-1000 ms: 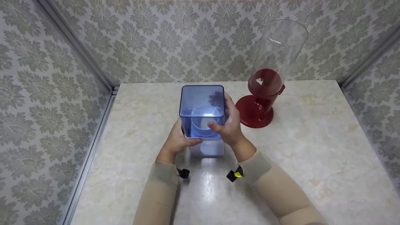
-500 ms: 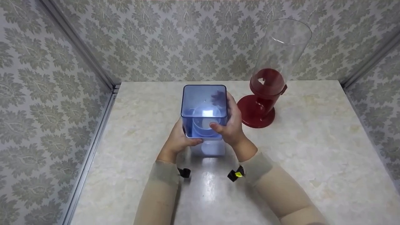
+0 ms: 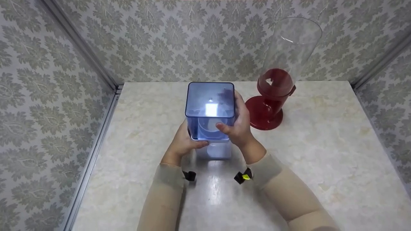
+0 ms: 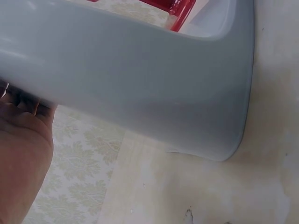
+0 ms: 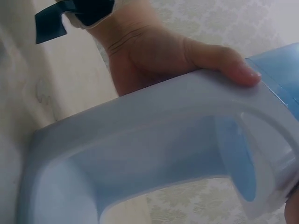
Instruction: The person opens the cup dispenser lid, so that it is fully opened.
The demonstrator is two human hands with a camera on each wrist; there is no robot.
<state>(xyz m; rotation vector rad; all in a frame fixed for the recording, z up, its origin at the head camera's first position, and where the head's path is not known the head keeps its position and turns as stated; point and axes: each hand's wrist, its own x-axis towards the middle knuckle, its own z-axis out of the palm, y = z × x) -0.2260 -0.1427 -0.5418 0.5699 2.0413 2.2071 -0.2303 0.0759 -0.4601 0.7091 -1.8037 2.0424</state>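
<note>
In the head view, a dispenser stands at the middle of the table, with a see-through blue square box on a pale grey-blue stand. Its left side is held by my left hand, the thumb lying along the front below the box. My right hand grips the right side, thumb on the box's front face. A round shape shows through the blue plastic. In the right wrist view, the stand has a wide opening, and my right thumb presses near the blue part. Most of my left fingers are hidden behind it.
A red stand with a tilted, clear, open-topped cylinder is to the right of the dispenser. Patterned walls enclose the back and sides of the marbled table. A dark band is on my right wrist.
The blue box's lid appears slightly higher and larger, and the light reflection on it has shifted upward. Both hands keep their hold. The whole head view has shifted a little.
</note>
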